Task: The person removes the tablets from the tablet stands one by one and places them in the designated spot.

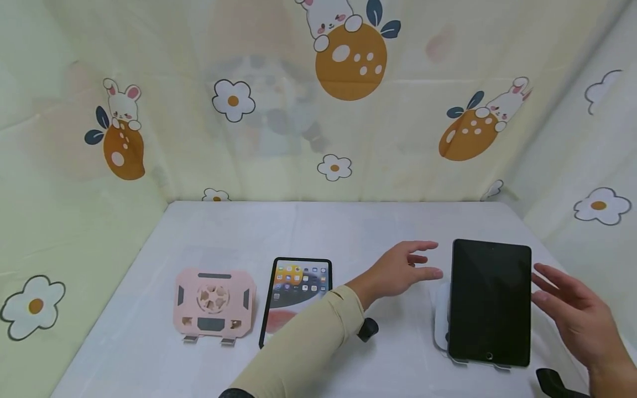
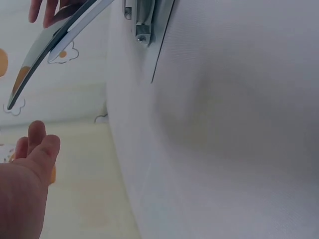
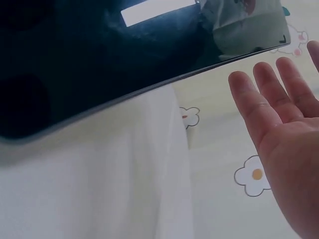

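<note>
A tablet [image 1: 490,301] with a dark screen leans upright on a pale stand [image 1: 441,318] at the right of the table. My left hand [image 1: 403,268] hovers just left of it, fingers stretched towards the tablet without touching it. In the left wrist view, the tablet [image 2: 42,52] is seen edge-on, beyond the left hand [image 2: 32,174]. On the other side, my right hand [image 1: 579,309] is held close to the tablet's right edge. The right wrist view shows a gap between the right hand [image 3: 289,119] and the tablet [image 3: 124,59]. Neither hand holds anything.
A second tablet [image 1: 298,282] with a lit home screen lies left of centre, partly behind my left sleeve [image 1: 308,345]. A pink folding stand [image 1: 214,304] is farther left. Patterned curtains [image 1: 278,138] enclose the white table [image 1: 239,232] at the back and sides.
</note>
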The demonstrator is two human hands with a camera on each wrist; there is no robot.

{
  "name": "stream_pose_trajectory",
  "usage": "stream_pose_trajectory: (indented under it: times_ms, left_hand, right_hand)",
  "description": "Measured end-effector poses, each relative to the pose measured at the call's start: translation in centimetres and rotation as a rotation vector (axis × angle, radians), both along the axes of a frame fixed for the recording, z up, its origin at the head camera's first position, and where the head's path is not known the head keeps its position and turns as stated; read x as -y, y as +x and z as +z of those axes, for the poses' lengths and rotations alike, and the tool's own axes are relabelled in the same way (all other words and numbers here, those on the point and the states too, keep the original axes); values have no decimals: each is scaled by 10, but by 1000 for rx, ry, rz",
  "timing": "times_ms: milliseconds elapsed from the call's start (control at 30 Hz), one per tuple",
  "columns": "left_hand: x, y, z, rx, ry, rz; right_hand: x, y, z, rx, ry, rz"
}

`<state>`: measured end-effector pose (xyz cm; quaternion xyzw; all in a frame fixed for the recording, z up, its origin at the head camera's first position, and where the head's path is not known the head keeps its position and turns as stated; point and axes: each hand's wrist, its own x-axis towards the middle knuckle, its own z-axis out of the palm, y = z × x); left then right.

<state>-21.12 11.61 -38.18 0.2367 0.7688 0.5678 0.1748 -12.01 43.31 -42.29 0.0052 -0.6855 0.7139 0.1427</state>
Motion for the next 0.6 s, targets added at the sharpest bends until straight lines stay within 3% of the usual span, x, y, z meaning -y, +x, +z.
stream_pose_trajectory:
  times_ms: [233, 600]
  left_hand:
    - [-11, -2, -1, 38, 15, 3]
    - [-22, -3, 0, 59, -9, -9]
  right_hand:
    - [-8, -4, -6, -17, -153, 116]
    - [-10, -9, -7, -5, -118, 139]
